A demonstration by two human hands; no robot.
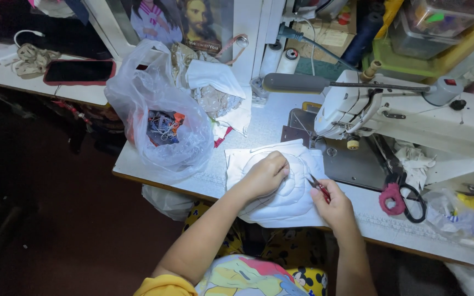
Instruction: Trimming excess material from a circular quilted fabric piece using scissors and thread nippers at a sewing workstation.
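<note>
My left hand (pixel 266 174) rests fist-like on a white quilted fabric piece (pixel 283 200) lying at the front edge of the sewing table, pressing it down. My right hand (pixel 333 207) grips a small pair of red-handled thread snips (pixel 317 185), whose tips point at the right side of the fabric. The fabric shows curved stitched ridges and hangs slightly over the table edge toward my lap.
A white sewing machine (pixel 412 112) stands to the right, its needle plate (pixel 352 164) just behind the fabric. Pink-handled scissors (pixel 399 197) lie right of my hand. A clear plastic bag (pixel 163 126) of scraps sits left. A phone (pixel 79 71) lies on the far left shelf.
</note>
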